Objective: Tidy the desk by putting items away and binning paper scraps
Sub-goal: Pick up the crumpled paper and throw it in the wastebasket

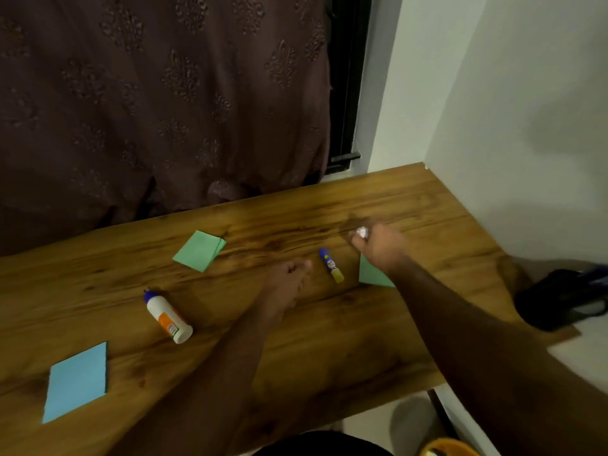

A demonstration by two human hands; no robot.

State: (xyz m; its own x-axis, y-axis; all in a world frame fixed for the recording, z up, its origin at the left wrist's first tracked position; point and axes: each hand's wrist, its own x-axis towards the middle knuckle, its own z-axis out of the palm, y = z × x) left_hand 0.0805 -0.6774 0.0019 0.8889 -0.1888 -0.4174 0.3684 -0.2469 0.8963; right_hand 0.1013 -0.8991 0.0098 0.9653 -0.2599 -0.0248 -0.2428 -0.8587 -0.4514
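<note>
Spanning the lower frame, the wooden desk (pixel 378 324) runs from a brown patterned curtain (pixel 148 93) at the back to a white wall (pixel 526 110) on the right. On its near left corner lies a blue paper pad (pixel 77 383), and further back a green paper pad (pixel 199 251); a second green sheet (pixel 370 274) is half hidden under the right forearm. A white glue bottle (pixel 167 317) with blue cap and orange label lies on its side near the middle, its print too small to read. A dark object (pixel 562 297) at the desk's right edge is blurred and hard to identify. The left hand (pixel 289 274) rests on the desk with fingers curled, holding nothing visible. The right hand (pixel 378 241) grips a small white paper scrap (pixel 361 232) above the desk's far right. Between the hands lies a glue stick (pixel 331 265), blue and yellow, label illegible
</note>
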